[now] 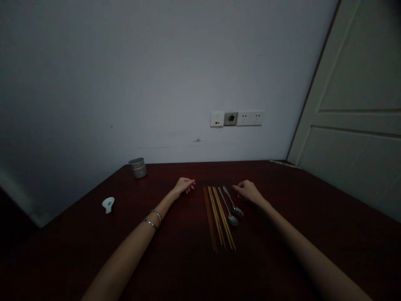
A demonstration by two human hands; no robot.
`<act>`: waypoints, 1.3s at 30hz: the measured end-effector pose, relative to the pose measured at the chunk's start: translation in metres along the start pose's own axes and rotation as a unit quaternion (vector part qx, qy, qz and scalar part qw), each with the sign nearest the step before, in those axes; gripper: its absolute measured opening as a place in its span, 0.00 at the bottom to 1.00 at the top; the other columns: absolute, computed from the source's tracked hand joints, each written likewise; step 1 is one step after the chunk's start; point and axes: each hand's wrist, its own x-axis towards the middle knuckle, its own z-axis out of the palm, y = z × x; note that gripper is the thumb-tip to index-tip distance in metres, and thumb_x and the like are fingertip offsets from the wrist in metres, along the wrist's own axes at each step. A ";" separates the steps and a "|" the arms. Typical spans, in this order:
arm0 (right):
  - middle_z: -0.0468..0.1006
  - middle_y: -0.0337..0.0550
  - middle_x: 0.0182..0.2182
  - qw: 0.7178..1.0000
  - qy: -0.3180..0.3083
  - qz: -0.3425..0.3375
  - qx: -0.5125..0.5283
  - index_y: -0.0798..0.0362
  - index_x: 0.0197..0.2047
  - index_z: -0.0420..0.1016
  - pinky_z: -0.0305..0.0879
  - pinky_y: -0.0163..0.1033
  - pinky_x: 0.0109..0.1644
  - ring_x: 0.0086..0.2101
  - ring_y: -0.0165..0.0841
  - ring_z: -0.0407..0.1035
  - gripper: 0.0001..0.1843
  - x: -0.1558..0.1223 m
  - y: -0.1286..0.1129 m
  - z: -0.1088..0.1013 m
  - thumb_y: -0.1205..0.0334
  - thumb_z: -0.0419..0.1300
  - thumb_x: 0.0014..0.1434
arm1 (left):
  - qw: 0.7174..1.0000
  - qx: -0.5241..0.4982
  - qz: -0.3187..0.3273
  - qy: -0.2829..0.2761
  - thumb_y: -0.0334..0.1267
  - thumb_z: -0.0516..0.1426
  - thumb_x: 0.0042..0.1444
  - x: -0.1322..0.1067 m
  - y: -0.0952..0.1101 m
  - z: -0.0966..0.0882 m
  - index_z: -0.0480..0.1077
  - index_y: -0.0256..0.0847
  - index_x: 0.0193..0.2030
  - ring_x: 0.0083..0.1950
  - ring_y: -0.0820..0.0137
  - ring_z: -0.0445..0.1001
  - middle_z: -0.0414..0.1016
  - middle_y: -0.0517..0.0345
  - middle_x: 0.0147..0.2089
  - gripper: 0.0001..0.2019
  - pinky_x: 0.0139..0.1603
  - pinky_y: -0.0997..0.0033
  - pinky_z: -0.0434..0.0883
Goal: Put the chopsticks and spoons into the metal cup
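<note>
Several wooden chopsticks (216, 217) lie side by side on the dark red table, pointing away from me. Just right of them rest two metal spoons, one with its bowl nearer (232, 220) and one (238, 212) slightly farther right, handles pointing to the wall. My left hand (184, 185) hovers or rests left of the chopsticks' far ends, its fingers loosely bent and apart, holding nothing. Right of the spoon handles is my right hand (247, 190), fingers half curled with gaps between them, apart from the spoons. Whether either hand touches the table I cannot tell.
A grey metal cup (138, 168) stands at the table's back left. Nearer, a white spoon rest or short ceramic spoon (108, 204) lies on the left. Behind the table (175, 259) is a wall with sockets (249, 118); a pale panelled door (351, 138) is at right.
</note>
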 end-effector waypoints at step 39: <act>0.69 0.60 0.48 0.923 0.137 -0.186 -0.307 0.66 0.48 0.69 0.54 0.41 0.54 0.49 0.43 0.63 0.26 0.058 0.091 0.043 0.55 0.43 0.58 | 0.968 0.213 -0.110 0.078 0.40 0.51 0.48 -0.165 0.007 -0.197 0.70 0.34 0.26 0.14 0.80 0.60 0.68 0.59 0.20 0.12 0.14 0.81 0.53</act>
